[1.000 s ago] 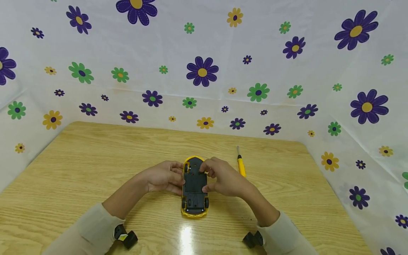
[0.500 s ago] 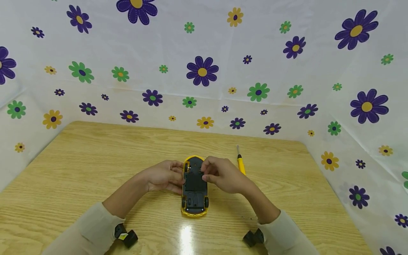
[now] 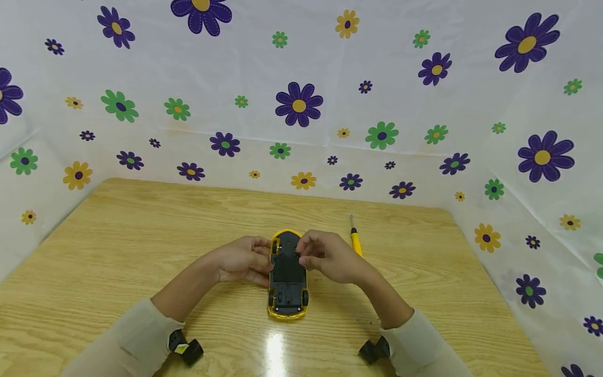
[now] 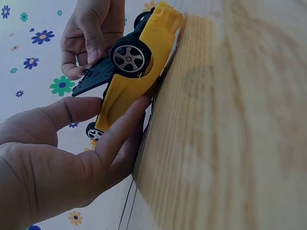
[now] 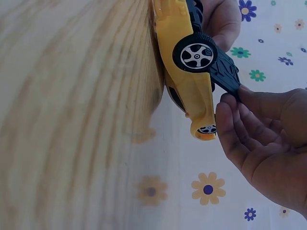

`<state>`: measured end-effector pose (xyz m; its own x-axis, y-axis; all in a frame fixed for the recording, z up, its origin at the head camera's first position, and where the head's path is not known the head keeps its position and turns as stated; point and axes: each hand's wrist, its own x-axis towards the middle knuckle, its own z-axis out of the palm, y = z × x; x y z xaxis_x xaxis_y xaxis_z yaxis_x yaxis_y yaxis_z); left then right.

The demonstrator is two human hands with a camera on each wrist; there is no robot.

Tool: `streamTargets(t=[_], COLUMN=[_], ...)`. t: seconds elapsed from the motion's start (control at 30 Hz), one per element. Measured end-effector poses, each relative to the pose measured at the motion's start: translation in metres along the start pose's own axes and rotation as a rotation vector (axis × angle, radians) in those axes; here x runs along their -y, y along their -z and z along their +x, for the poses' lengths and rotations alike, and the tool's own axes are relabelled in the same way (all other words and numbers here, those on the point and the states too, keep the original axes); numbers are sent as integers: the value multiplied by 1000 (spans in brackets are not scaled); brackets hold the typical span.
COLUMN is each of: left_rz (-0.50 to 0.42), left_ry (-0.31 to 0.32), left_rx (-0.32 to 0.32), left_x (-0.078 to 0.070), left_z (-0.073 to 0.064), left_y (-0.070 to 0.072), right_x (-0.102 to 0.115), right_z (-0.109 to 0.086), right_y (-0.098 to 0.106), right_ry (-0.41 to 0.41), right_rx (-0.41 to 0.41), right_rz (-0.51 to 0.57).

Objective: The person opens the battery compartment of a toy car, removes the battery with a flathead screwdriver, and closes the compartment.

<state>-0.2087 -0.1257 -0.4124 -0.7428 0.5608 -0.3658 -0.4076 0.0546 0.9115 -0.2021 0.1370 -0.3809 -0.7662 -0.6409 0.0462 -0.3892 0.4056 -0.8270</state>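
A yellow toy car [image 3: 288, 302] lies upside down on the table with its black underside facing up. My left hand [image 3: 241, 261] holds it by the left side, thumb at the chassis edge and fingers along the body. A flat black cover [image 4: 95, 77] on the underside stands tilted, one end raised away from the chassis, as both wrist views show. The thumb and fingers of my right hand [image 3: 332, 257] pinch that raised end of the cover [image 5: 225, 72]. Two silver-spoked wheels show on the near flank in each wrist view.
A screwdriver [image 3: 356, 243] with a yellow handle lies beyond the right hand, its tip pointing to the back. Tiny dark bits [image 3: 366, 321] lie near the right wrist. A flowered cloth [image 3: 254, 63] rises behind the wooden table [image 3: 179, 220].
My right thumb has moved up from the car's side to the cover's far end, and the cover has tilted up. The left hand and the car have stayed in place.
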Motion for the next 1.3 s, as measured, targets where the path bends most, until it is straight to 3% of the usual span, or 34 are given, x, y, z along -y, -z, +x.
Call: streamTargets(t=[0.47, 0.83, 1.3], left_rz=[-12, -2, -17], left_ry=[-2, -7, -5], left_rx=[5, 5, 7], left_x=[0, 1, 1], left_z=[-2, -1, -1], left_y=[2, 1, 1], right_x=[2, -3, -23], right_z=[3, 0, -3], right_y=[-1, 20, 44], right_ry=[-30, -31, -72], right_rx=[-43, -109, -268], right_rz=[41, 76, 90])
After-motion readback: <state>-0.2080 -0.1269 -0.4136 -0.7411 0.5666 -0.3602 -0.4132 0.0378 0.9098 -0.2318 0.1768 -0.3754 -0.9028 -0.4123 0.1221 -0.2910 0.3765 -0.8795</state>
